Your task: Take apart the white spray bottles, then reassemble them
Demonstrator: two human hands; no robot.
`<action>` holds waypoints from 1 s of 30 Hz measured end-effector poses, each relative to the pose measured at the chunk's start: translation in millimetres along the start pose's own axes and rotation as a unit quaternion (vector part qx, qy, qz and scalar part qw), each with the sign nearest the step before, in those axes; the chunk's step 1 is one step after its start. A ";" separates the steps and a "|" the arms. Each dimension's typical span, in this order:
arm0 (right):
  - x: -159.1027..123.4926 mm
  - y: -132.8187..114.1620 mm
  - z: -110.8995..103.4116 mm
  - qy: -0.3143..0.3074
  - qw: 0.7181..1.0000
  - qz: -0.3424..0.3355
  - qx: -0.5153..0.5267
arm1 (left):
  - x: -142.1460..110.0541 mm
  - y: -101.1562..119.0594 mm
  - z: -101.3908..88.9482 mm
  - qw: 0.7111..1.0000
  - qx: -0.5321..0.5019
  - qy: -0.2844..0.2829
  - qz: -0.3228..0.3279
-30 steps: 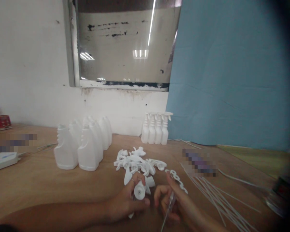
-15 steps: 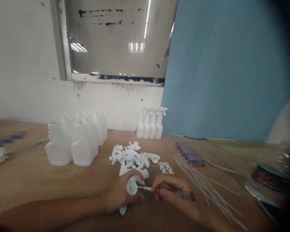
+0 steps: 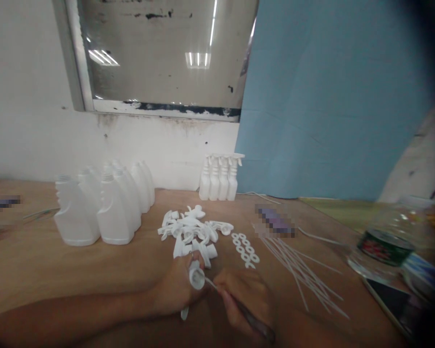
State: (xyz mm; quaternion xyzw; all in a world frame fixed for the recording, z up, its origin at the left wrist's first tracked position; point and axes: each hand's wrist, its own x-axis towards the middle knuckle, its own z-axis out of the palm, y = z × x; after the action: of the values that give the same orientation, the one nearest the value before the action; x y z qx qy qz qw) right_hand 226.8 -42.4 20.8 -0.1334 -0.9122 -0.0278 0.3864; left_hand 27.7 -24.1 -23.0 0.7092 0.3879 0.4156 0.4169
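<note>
White spray head (image 3: 196, 275) and tool (image 3: 256, 323) in hands (image 3: 249, 292)

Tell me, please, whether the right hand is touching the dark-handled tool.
Touching. The head view shows the right hand gripping the dark-handled tool, its thin shaft sticking out on one side and its handle end on the other.

White spray head (image 3: 196, 274), plain blue sheet (image 3: 311, 106)

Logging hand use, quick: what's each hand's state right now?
Left hand: closed around a white spray head.
Right hand: closed on a slim tool, its tip at the spray head's round end.
</note>
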 end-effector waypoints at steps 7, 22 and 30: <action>2.5 -6.2 1.5 0.009 0.998 0.047 0.039 | -3.4 2.5 3.2 1.000 0.022 -0.006 0.003; 7.6 -4.4 -9.2 -0.002 0.982 0.099 0.161 | -8.0 -4.9 4.1 0.997 0.036 -0.058 0.025; -6.8 -3.5 8.1 0.075 0.964 0.169 0.189 | -6.5 -1.2 2.8 0.999 0.036 -0.036 0.007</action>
State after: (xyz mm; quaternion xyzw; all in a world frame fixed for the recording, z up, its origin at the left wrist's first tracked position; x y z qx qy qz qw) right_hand 224.8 -46.0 10.4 -0.2082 -0.8336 0.2010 0.4705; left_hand 27.7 -30.3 -26.7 0.7410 0.3823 0.3785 0.4019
